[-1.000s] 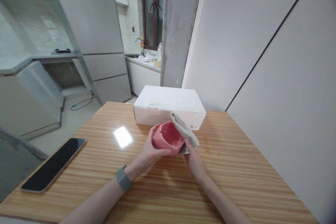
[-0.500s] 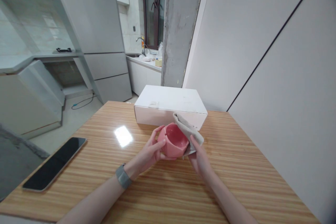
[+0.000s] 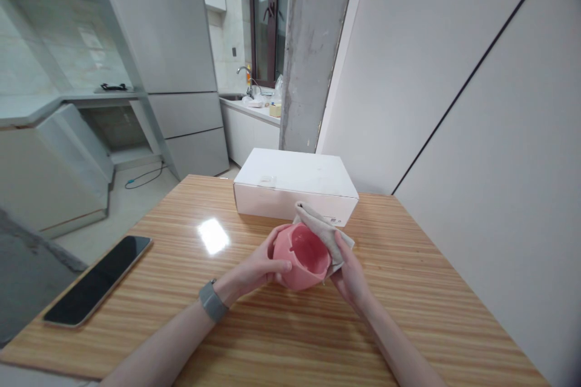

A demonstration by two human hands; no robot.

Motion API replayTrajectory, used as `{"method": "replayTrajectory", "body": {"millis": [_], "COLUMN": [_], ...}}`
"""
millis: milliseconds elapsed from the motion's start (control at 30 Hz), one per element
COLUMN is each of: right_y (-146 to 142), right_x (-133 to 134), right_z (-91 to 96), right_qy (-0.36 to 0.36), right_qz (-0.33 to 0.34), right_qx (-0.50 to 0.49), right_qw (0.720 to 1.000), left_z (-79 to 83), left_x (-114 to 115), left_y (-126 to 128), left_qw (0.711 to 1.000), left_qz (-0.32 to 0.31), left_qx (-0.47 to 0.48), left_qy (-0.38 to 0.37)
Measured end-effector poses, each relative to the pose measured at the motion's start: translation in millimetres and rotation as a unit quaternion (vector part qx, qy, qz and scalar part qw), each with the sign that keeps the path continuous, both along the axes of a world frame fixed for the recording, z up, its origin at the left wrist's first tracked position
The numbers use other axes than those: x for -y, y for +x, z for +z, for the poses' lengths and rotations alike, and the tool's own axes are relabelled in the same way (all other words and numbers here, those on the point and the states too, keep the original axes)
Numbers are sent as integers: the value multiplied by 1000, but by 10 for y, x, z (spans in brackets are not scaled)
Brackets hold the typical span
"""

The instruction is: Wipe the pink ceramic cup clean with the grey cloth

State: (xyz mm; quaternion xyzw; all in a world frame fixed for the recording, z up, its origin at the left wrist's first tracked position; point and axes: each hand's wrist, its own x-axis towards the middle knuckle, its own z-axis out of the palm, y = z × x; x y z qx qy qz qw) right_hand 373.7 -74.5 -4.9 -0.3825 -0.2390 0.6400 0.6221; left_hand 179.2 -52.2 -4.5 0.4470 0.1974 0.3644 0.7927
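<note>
My left hand (image 3: 265,263) grips a pink faceted bowl (image 3: 295,263) by its left side, thumb on the outer wall. The bowl has small notches in its rim, like an ashtray, and its opening is tilted up and to the right. My right hand (image 3: 348,269) is closed on a folded grey cloth (image 3: 322,230), which lies against the bowl's right side and far rim. The fingers under the cloth are partly hidden. Both hands are above the wooden table, in front of a white box.
The white box (image 3: 295,174) stands on the wooden table (image 3: 408,302) just beyond the bowl. A dark phone (image 3: 97,281) lies at the left edge. A white wall panel rises on the right. Behind are a fridge (image 3: 158,24) and a sink counter.
The bowl has turned in my left hand, its opening now facing more to the right, and sits slightly lower. The cloth has shifted slightly along its rim.
</note>
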Motion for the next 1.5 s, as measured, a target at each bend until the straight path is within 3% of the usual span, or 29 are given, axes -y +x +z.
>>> {"method": "replayTrajectory", "body": {"millis": [133,367,600,667,833,933,1067,1200,1300,1500], "right_y": [-4,-84,-181,-186,-110,-50,-30,-40,-25,-36], "right_x": [-7,-30,-8,-6,-18,-35,-38,-10,5,-1], "right_z": [1,-45,-67,-73,-73,-61,-6,25,-22,-95], "right_qy": [2,62,68,60,57,55,53,56,56,101], "right_qz": [-6,-40,-39,-50,-81,-100,-118,-91,-66,-45], "right_qx": [-6,38,-1,-7,-16,-5,8,0,16,31], "right_qw": [1000,997,997,997,995,993,992,994,996,993], "left_z": [-10,31,33,36,69,71,16,-35,-55,-44], "left_x": [-28,-18,88,112,75,36,22,21,10,-28], "left_y": [11,82,194,204,160,115,64,47,59,47], "left_qw": [1000,993,981,984,992,992,997,999,997,992], "left_qz": [16,115,191,173,32,-28,-1,12,16,51], "left_qx": [-9,-6,32,38,107,99,73,38,7,-22], "left_qy": [15,22,-9,-15,-50,-67,-30,25,79,112]}}
